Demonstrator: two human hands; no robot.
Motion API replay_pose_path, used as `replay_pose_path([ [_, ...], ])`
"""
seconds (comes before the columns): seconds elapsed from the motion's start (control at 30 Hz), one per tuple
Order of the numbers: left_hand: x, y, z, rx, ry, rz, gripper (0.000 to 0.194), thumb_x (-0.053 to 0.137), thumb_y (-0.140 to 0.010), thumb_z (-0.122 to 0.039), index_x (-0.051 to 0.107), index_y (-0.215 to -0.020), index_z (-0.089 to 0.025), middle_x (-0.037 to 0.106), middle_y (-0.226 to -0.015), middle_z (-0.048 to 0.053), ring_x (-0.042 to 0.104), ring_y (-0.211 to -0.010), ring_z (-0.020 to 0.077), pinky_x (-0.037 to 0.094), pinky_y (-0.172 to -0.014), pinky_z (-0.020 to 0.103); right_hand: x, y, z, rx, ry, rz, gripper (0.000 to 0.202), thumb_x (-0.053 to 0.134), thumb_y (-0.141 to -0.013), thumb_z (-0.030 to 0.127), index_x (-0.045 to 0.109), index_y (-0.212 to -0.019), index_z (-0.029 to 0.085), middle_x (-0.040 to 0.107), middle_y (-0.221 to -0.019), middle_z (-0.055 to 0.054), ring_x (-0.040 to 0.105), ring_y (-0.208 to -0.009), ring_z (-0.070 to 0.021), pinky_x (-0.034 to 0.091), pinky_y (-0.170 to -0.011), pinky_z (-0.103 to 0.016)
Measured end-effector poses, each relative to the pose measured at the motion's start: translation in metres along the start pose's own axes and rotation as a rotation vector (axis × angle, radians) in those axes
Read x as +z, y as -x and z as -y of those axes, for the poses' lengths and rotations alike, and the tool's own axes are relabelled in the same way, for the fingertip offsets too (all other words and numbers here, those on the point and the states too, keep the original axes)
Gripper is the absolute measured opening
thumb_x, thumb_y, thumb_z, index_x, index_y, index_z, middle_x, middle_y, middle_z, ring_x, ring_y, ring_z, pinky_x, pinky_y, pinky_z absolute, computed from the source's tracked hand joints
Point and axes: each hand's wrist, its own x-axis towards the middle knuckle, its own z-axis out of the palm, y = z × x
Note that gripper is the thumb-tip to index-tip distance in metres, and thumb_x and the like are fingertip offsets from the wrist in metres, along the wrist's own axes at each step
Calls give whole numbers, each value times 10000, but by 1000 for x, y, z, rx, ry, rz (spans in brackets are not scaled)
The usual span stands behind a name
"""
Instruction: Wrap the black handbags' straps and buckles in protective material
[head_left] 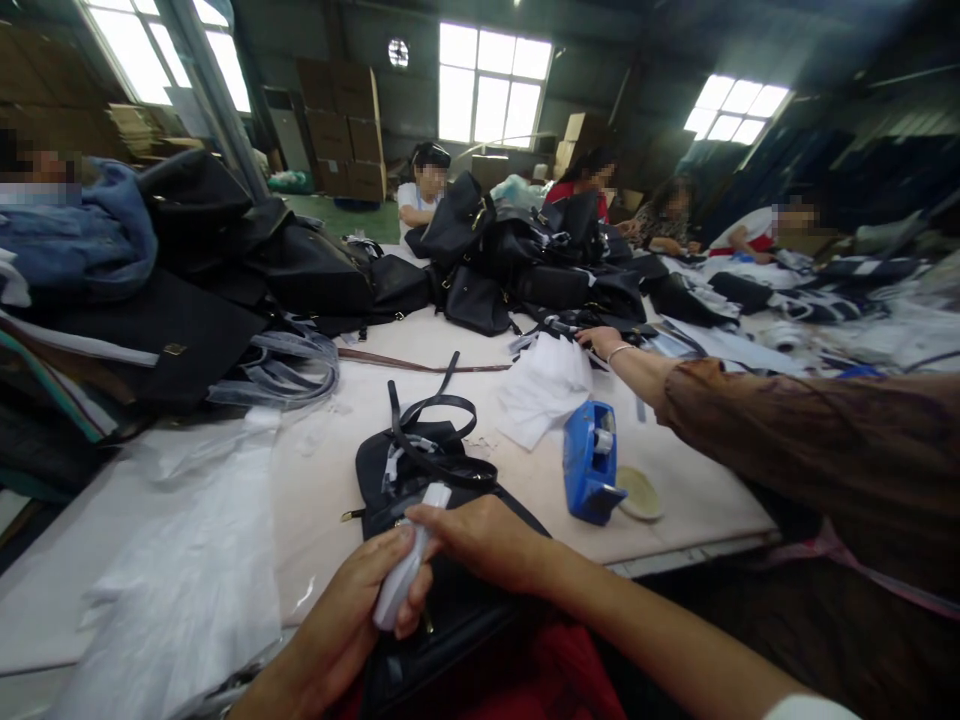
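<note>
1. From the head camera, we're watching a narrow white roll (405,580), possibly folded paper or soft wrap, sitting right between our two hands, over the black bag (459,605).
2. Its long axis is slanting: the lower end is pointing toward us and to the left, the upper end away and to the right.
3. Our left hand (364,580) is clamping the lower and middle part, fingers curling around it; our right hand (484,540) is pinching near the upper end, thumb against the white. Both grips are closing on the one roll, and neither hand is lying farther off.
4. Below, the bag is resting partly on the pale tabletop (315,490), its near end reaching over our lap; the black strap (442,403) is looping up at the far end, and a gold zip pull (349,516) is sticking out on the left.
5. Right of the bag, we're seeing a blue tape dispenser (581,465), with white sheets (547,385) lying just behind it and a co-worker's hand (600,340) reaching in beyond.
6. On our left, clear plastic bags (202,540) are spreading over the table.
7. Farther out, piled black bags (476,300) are crowding the middle, people are sitting across, and cardboard boxes (345,135) are standing near the bright windows (491,85).
</note>
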Motion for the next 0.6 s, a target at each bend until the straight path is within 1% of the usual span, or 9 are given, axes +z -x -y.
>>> replay_pose_path([
  [0.07, -3, 0, 0, -17, -22, 8, 341, 485, -908, -452, 573, -823, -134, 518, -562, 3, 419, -443, 82, 367, -429, 198, -1, -2, -1, -108, 188, 30, 419, 362, -961, 207, 404, -1377, 172, 669, -868, -83, 618, -740, -184, 453, -673, -274],
  [0.13, -4, 1, -1, -54, -71, 20, 376, 484, -901, -478, 556, -762, -136, 542, -561, 18, 437, -432, 89, 375, -423, 203, -4, 0, 1, -187, 267, 43, 400, 358, -963, 196, 427, -1355, 153, 650, -812, -87, 598, -690, -187, 460, -663, -299],
  [0.17, -5, 2, -2, -73, -104, 21, 387, 483, -895, -497, 554, -774, -137, 559, -564, 26, 448, -426, 95, 373, -417, 204, -7, 2, 3, -186, 273, 42, 398, 372, -961, 193, 428, -1353, 160, 639, -799, -81, 592, -686, -188, 465, -667, -307],
  [0.23, -6, 3, -4, -101, -179, -4, 409, 482, -881, -539, 558, -878, -137, 598, -588, 41, 487, -430, 112, 377, -417, 204, -13, 11, 4, -72, 239, -10, 429, 419, -951, 206, 396, -1379, 192, 631, -849, -79, 596, -755, -198, 483, -713, -326],
  [0.3, -7, 5, -6, -95, -242, -61, 448, 498, -859, -570, 542, -991, -144, 635, -645, 56, 546, -477, 136, 396, -441, 208, -16, 24, 2, 152, 166, -135, 518, 483, -931, 250, 326, -1423, 218, 614, -1030, -109, 583, -941, -231, 486, -832, -376],
  [0.37, -9, 5, -4, -71, -261, -123, 474, 526, -833, -591, 532, -1022, -156, 643, -682, 51, 569, -520, 146, 413, -464, 213, -14, 36, -3, 355, 67, -251, 645, 562, -887, 305, 263, -1454, 230, 508, -1270, -139, 489, -1164, -269, 434, -972, -437],
  [0.4, -10, 5, -3, -60, -258, -139, 475, 535, -824, -595, 533, -1018, -162, 639, -691, 45, 567, -532, 146, 420, -471, 215, -10, 42, -7, 427, 12, -273, 704, 597, -859, 319, 242, -1462, 238, 424, -1368, -140, 420, -1252, -280, 395, -1026, -455],
  [0.5, -18, 2, 4, -9, -261, -182, 438, 534, -835, -580, 539, -998, -173, 602, -680, 14, 523, -524, 122, 414, -465, 207, 8, 54, -16, 573, -180, -218, 835, 649, -797, 313, 178, -1481, 233, 241, -1495, -131, 286, -1365, -278, 322, -1099, -456],
  [0.6, -28, -6, 3, 80, -252, -251, 385, 530, -857, -542, 541, -974, -176, 553, -677, -14, 476, -517, 97, 388, -448, 187, 28, 58, -17, 674, -361, -171, 858, 618, -806, 304, 115, -1494, 198, 233, -1505, -142, 280, -1374, -254, 274, -1128, -442],
])
